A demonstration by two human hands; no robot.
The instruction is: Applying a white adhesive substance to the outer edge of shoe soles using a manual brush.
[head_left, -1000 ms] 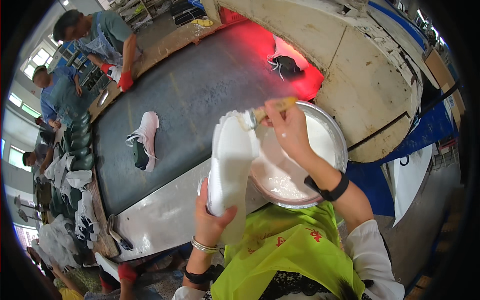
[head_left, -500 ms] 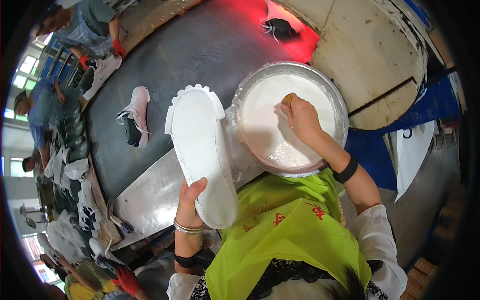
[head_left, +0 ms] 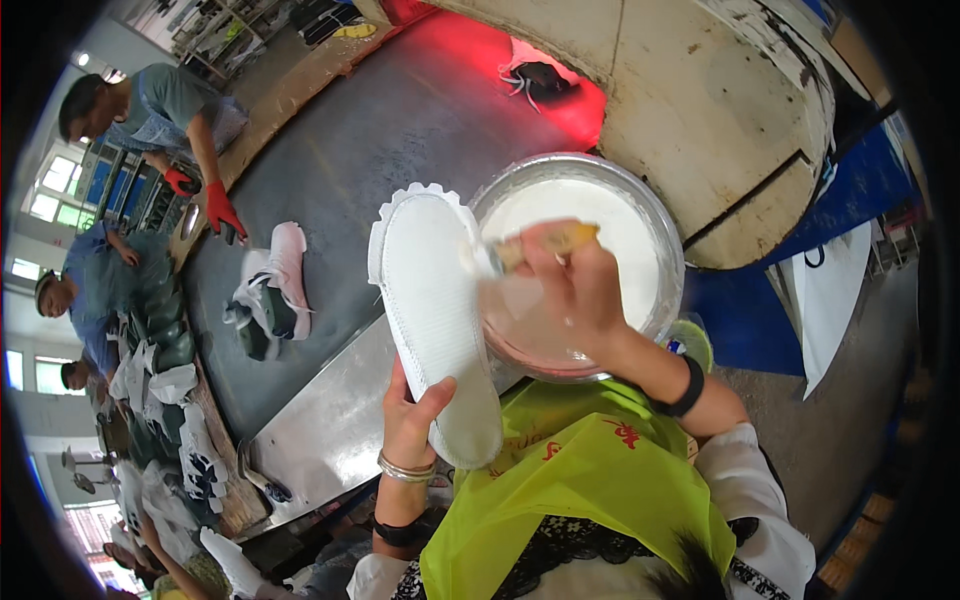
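My left hand (head_left: 415, 415) is closed round the heel end of a white shoe sole (head_left: 430, 290), thumb on its upward face. The sole's toe end has a scalloped rim and points away from me. In my right hand (head_left: 585, 300) is a brush (head_left: 512, 252) with a yellow-ended handle, blurred by motion. Its pale bristles are at the sole's right edge; whether they touch cannot be told. Right below the brush stands a round metal basin (head_left: 580, 162) of thick white liquid (head_left: 560, 205).
A dark conveyor belt (head_left: 350, 150) carries white-and-dark shoes (head_left: 285, 275) at left and another shoe (head_left: 540, 85) under red light. A metal ledge (head_left: 325, 410) runs beside me. Across the belt, a red-gloved co-worker's hand (head_left: 222, 212) reaches over it. A cream machine cover (head_left: 700, 120) stands at right.
My right hand has lifted the brush out of the basin and swung it left to the sole. The co-worker's shoe now rests on the belt beside the other. The view has shifted slightly.
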